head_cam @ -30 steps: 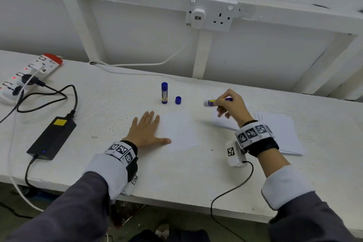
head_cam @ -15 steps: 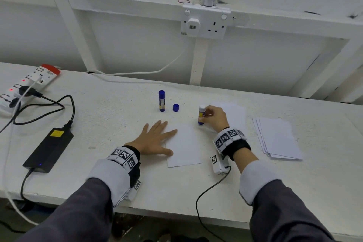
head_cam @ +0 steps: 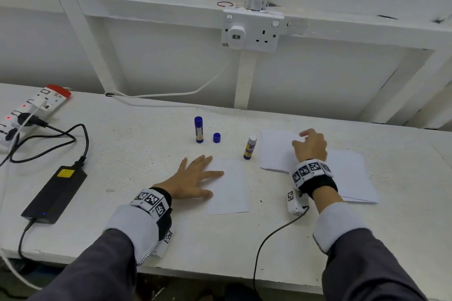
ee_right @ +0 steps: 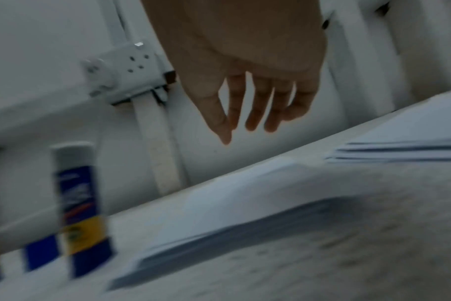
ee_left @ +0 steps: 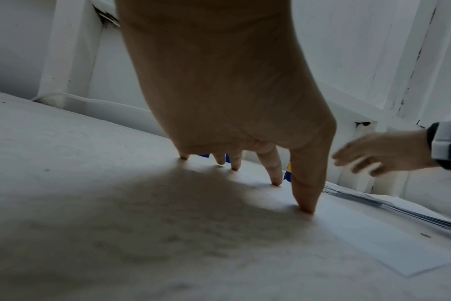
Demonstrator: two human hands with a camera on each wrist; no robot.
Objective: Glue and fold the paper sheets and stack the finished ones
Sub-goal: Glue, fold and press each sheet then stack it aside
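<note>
A single white sheet (head_cam: 228, 188) lies on the table, and my left hand (head_cam: 195, 178) presses its left edge with spread, straight fingers (ee_left: 307, 195). An uncapped glue stick (head_cam: 250, 148) stands upright just beyond the sheet, free of both hands. Its loose blue cap (head_cam: 216, 137) sits to the left. My right hand (head_cam: 310, 145) hovers with relaxed fingers (ee_right: 252, 114) over a pile of white sheets (head_cam: 276, 151) and holds nothing. A second pile of sheets (head_cam: 352, 176) lies further right, partly under my right wrist.
A capped blue glue stick (head_cam: 198, 129) stands beside the loose cap. At the left are a black power adapter (head_cam: 55, 193) with its cables and a power strip (head_cam: 31, 107). The white wall with a socket (head_cam: 252, 34) runs behind the table.
My right hand stood the uncapped glue stick on the table, let go and moved right over the pile of sheets. My left hand stayed pressed on the sheet.
</note>
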